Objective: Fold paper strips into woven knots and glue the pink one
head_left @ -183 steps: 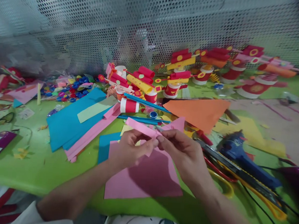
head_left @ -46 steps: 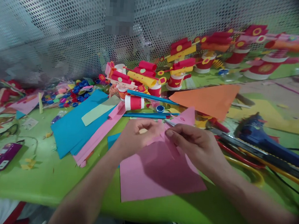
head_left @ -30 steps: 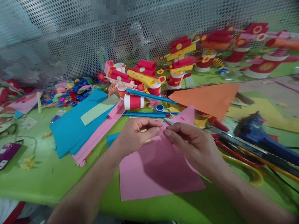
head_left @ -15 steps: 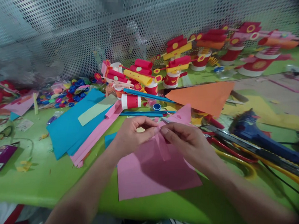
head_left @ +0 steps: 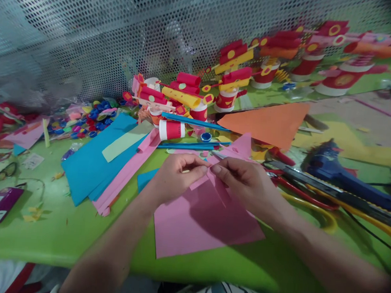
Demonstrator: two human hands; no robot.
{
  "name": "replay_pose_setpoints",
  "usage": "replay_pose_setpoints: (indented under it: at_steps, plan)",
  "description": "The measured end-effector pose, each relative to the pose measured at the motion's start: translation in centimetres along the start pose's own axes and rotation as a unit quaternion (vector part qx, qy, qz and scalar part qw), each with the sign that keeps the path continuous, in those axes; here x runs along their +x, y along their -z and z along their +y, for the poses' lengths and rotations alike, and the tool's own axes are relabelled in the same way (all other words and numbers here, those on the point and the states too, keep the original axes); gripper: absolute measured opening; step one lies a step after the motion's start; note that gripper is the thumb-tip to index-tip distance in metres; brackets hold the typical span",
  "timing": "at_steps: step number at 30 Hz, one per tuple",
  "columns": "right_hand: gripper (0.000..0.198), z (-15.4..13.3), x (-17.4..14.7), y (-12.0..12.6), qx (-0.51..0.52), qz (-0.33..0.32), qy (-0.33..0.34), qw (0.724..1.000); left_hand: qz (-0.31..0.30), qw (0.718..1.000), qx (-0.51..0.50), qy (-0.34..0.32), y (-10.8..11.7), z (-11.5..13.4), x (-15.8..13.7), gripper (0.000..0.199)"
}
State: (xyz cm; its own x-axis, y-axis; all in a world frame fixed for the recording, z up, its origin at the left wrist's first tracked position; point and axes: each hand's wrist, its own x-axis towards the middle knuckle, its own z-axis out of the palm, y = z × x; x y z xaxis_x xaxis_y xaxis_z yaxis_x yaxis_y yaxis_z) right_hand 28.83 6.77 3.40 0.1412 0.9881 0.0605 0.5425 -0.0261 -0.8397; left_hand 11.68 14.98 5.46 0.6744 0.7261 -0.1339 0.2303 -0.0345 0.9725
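Both hands meet over a pink paper sheet (head_left: 190,230) on the green table. Between the fingertips is a pink paper strip (head_left: 218,190), one end hanging down over the sheet. My left hand (head_left: 177,176) pinches it from the left, thumb against forefinger. My right hand (head_left: 246,180) pinches it from the right, and a thin pointed metal tip (head_left: 217,154) sticks out past its fingers; what it belongs to is hidden. Behind the hands lie blue paper strips (head_left: 192,145), a blue bottle cap (head_left: 205,137) and a tipped-over red-and-white paper cup (head_left: 171,130).
Right of my right hand lie a utility knife (head_left: 332,190), scissors with yellow handles (head_left: 323,216) and a blue glue gun (head_left: 346,173). Blue paper sheets (head_left: 81,170) lie to the left. Several paper-cup models (head_left: 226,100) line a perforated metal screen (head_left: 195,40).
The hanging end of the pink strip has swung a little to the right, and another pink edge shows near my left fingers. Both hands keep their pinch in nearly the same place.
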Motion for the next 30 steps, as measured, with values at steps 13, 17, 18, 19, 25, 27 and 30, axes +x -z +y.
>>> replay_pose_setpoints:
  at_steps: [13, 17, 18, 19, 25, 27, 30]
  plan:
    - [0.028, -0.4, 0.0, -0.2, 0.117, -0.026, -0.004, 0.993, 0.074, 0.997, -0.030, -0.025, -0.6, -0.9, 0.2, 0.013]
    - [0.027, -0.3, -0.1, -0.2, 0.129, -0.027, -0.015, 0.991, 0.071, 0.997, -0.008, -0.041, -0.5, -0.4, 0.1, 0.009]
    - [0.026, -0.3, -0.2, -0.2, 0.131, -0.028, -0.019, 0.991, 0.067, 0.997, 0.000, -0.045, -0.4, -0.3, 0.1, 0.009]
    - [0.026, -0.3, -0.2, -0.1, 0.134, -0.032, -0.022, 0.990, 0.060, 0.997, 0.010, -0.048, -0.3, -0.2, 0.0, 0.009]
    - [0.030, -0.2, 0.1, -0.2, 0.139, -0.054, -0.021, 0.989, 0.045, 0.998, 0.016, -0.048, 0.0, -0.4, 0.0, 0.013]
    - [0.032, -0.2, 0.2, -0.2, 0.143, -0.048, -0.029, 0.988, 0.046, 0.998, 0.014, -0.051, -0.1, -0.7, 0.0, 0.014]
    - [0.036, -0.4, 0.2, -0.2, 0.143, -0.043, -0.049, 0.988, 0.028, 0.998, 0.010, -0.056, -0.2, -0.8, 0.2, 0.017]
